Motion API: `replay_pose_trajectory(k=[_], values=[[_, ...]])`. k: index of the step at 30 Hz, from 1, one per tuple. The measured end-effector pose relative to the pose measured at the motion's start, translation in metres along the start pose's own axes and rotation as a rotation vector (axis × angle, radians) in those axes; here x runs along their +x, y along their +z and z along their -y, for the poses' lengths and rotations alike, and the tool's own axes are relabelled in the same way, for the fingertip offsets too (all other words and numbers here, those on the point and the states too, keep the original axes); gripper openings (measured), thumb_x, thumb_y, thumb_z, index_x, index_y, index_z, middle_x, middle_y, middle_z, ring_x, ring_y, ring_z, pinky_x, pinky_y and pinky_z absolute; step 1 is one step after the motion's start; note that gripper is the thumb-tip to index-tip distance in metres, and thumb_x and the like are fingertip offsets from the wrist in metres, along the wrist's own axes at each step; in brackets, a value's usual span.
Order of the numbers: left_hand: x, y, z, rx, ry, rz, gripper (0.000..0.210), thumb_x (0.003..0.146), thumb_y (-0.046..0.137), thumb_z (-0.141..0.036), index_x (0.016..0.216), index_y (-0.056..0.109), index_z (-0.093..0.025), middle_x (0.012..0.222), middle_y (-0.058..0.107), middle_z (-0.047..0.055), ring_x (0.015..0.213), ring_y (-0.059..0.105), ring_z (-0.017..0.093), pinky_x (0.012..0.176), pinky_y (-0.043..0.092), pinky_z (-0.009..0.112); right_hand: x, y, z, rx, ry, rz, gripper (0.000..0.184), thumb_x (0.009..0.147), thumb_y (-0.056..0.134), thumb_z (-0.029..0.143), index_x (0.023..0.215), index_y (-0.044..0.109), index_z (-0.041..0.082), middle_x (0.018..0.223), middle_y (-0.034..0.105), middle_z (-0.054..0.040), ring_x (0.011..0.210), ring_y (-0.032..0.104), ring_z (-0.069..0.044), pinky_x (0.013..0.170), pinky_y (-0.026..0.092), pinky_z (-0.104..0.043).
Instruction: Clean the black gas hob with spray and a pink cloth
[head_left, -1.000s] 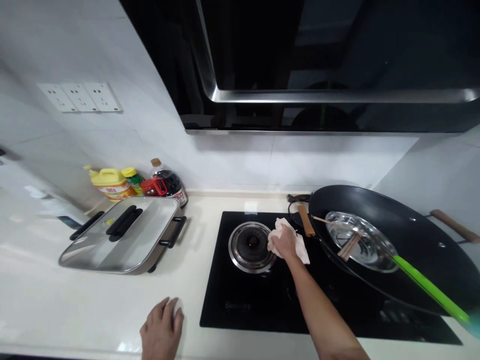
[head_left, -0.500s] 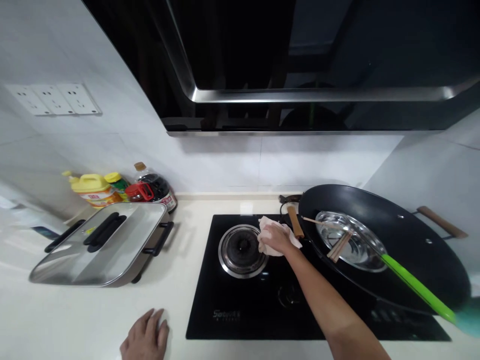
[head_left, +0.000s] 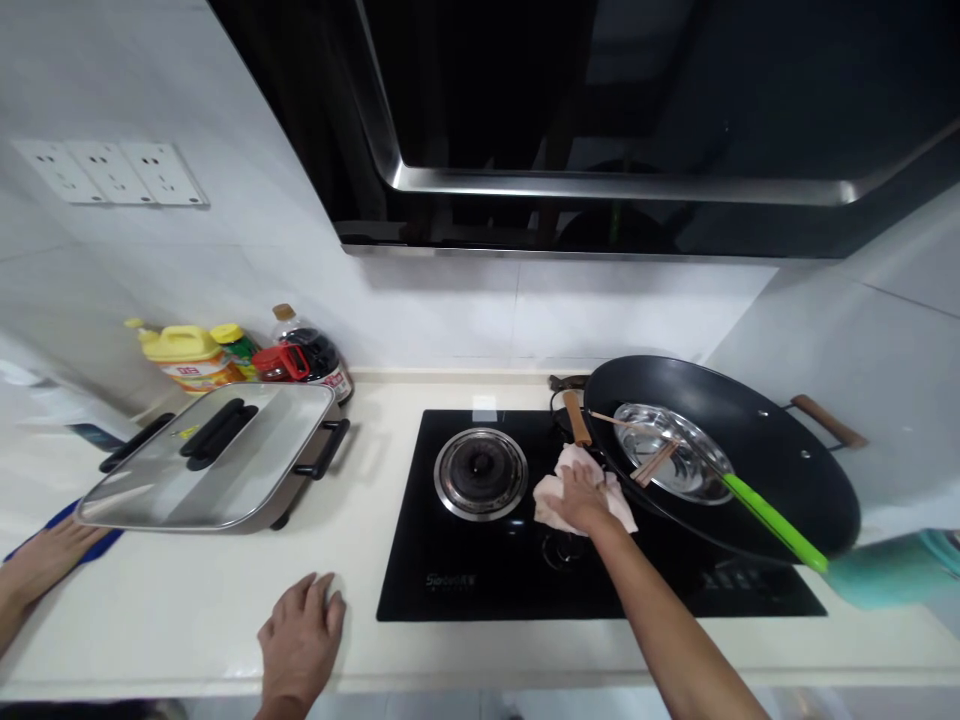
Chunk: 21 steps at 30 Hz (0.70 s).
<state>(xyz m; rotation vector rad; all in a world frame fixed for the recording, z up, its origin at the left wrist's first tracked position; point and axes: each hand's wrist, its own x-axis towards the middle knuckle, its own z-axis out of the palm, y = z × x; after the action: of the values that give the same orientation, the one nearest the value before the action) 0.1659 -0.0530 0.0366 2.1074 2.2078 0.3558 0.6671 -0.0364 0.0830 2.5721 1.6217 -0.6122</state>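
My right hand presses a crumpled pale pink cloth onto the black glass cooktop, between the ringed burner and the wok. The cloth spreads out around the fingers. My left hand rests palm down on the pale countertop, left of the cooktop, with its fingers slightly bent and nothing in it. A large black wok with wooden handles sits on the cooktop's right side. Inside it are a steel bowl, wooden chopsticks and a utensil with a green handle.
At the far left, another person's hand lies on a blue cloth. An electric pan with a glass lid stands nearby, bottles behind it. A range hood overhangs the cooktop; a turquoise object is at right.
My right hand has moved the cloth right and away from the burner, spreading it wider. Another person's hand with a blue cloth has come into view at left. The view has shifted somewhat.
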Motion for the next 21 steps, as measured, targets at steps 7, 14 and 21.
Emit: replay_pose_trajectory(k=[7, 14, 21], values=[[0.000, -0.003, -0.002, -0.022, -0.003, 0.005, 0.045, 0.101, 0.035, -0.040, 0.125, 0.068, -0.022, 0.141, 0.062, 0.015, 0.133, 0.051, 0.034, 0.107, 0.043, 0.056, -0.071, 0.058, 0.103, 0.086, -0.313, -0.146, 0.078, 0.090, 0.069, 0.049, 0.156, 0.044, 0.014, 0.169, 0.036, -0.0228, 0.159, 0.025, -0.041, 0.128, 0.014, -0.063], [0.003, 0.000, 0.002, -0.032, 0.004, 0.000, 0.045, 0.101, 0.034, -0.042, 0.125, 0.067, -0.023, 0.141, 0.061, 0.015, 0.135, 0.051, 0.034, 0.107, 0.043, 0.057, -0.150, 0.111, 0.117, 0.246, -0.675, -0.136, 0.079, 0.082, 0.078, 0.062, 0.148, 0.051, 0.028, 0.160, 0.051, -0.0087, 0.153, 0.037, -0.033, 0.131, 0.020, -0.056], [0.003, -0.003, -0.002, -0.009, 0.003, 0.013, 0.047, 0.102, 0.032, -0.042, 0.126, 0.067, -0.021, 0.142, 0.061, 0.017, 0.135, 0.051, 0.035, 0.109, 0.043, 0.058, -0.166, 0.112, -0.004, 0.316, -0.468, -0.212, 0.068, 0.082, 0.072, 0.044, 0.146, 0.056, 0.026, 0.152, 0.059, -0.0117, 0.148, 0.045, -0.036, 0.125, 0.030, -0.059]])
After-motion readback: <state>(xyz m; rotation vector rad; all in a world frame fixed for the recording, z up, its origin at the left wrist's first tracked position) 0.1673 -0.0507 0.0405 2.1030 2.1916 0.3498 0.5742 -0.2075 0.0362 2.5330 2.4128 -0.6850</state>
